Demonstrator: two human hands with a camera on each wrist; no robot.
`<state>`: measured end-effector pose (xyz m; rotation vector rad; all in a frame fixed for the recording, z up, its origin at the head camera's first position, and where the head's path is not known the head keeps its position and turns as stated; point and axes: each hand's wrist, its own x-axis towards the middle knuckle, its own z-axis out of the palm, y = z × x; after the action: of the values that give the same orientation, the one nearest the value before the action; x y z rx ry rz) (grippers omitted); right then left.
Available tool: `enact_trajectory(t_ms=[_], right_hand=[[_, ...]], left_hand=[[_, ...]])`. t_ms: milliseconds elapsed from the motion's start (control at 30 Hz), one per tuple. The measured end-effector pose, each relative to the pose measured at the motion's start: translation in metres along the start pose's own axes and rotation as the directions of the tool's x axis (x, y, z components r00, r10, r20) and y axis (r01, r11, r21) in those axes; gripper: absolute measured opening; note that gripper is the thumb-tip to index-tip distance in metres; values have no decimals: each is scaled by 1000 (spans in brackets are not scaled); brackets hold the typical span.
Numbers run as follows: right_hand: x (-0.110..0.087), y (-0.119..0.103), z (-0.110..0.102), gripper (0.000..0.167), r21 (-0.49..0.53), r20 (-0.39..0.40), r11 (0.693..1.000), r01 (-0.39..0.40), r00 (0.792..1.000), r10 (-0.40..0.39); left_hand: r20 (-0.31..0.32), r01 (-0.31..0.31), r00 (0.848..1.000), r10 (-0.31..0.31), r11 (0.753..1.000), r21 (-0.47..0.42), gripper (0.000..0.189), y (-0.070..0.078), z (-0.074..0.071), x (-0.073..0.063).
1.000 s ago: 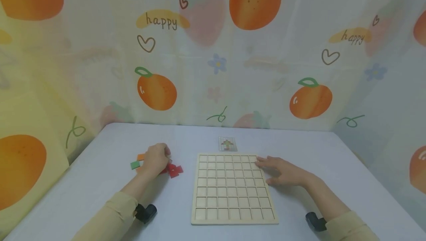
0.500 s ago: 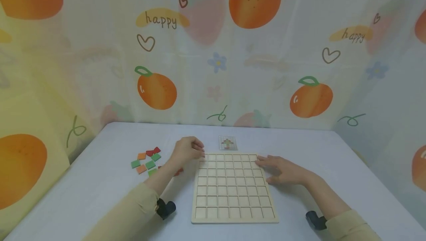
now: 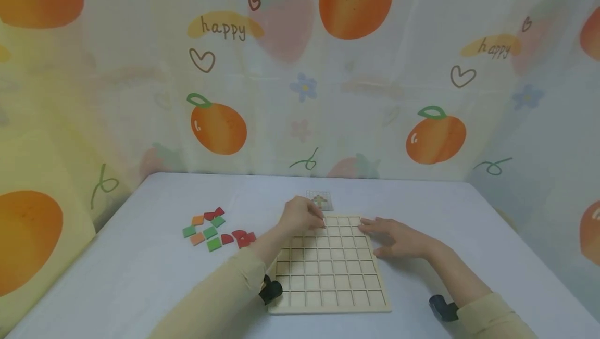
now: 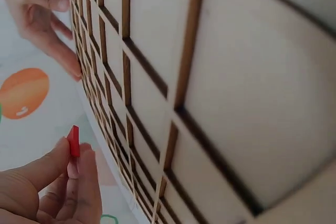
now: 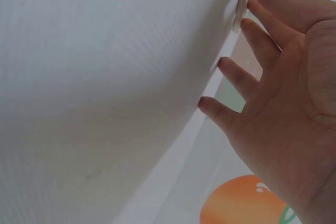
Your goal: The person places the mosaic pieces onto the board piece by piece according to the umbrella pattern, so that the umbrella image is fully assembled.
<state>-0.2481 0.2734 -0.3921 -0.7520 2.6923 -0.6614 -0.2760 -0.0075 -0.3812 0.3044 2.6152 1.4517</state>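
Observation:
My left hand (image 3: 300, 215) is over the upper part of a pale wooden grid board (image 3: 333, 267). In the left wrist view its thumb and fingers pinch a small red tile (image 4: 75, 141), seen nearly edge-on, apart from the board's face. The tile's full outline is hidden there. My right hand (image 3: 399, 238) lies at the board's right edge, its fingertips touching the frame near the upper right corner. In the right wrist view the fingers (image 5: 262, 45) are spread and fairly straight, holding nothing between them.
Left of the board lie several loose tiles: green squares (image 3: 214, 244), orange squares (image 3: 197, 238) and red rounded pieces (image 3: 227, 238). A small clear card with a gridded picture (image 3: 324, 201) lies behind the board. A fruit-printed curtain (image 3: 300, 120) rises beyond the white table.
My left hand has left the loose tiles and moved right to above the board, carrying the red tile. The right hand keeps its place at the board's edge.

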Motion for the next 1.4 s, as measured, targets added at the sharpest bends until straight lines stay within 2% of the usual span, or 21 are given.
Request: enact_trajectory(t_ms=[233, 533, 767, 1167, 1400], right_hand=[[1, 1, 1, 63, -8, -4, 1000, 19, 1000, -19], [1, 3, 2, 63, -11, -2, 1000, -17, 1000, 17], [3, 4, 3, 64, -5, 0, 1000, 6, 1000, -6], [1, 4, 2, 64, -12, -3, 1000, -7, 1000, 7], [1, 0, 2, 64, -15, 1, 1000, -12, 1000, 12]], left_hand=[[-30, -2, 1000, 6, 991, 134, 8, -2, 11, 1], [-59, -36, 997, 51, 972, 232, 6, 0, 14, -1], [-57, -29, 997, 45, 967, 252, 10, -2, 15, 0], [-28, -106, 992, 120, 947, 303, 6, -5, 19, 0], [-14, -107, 993, 116, 953, 285, 4, -5, 10, -2]])
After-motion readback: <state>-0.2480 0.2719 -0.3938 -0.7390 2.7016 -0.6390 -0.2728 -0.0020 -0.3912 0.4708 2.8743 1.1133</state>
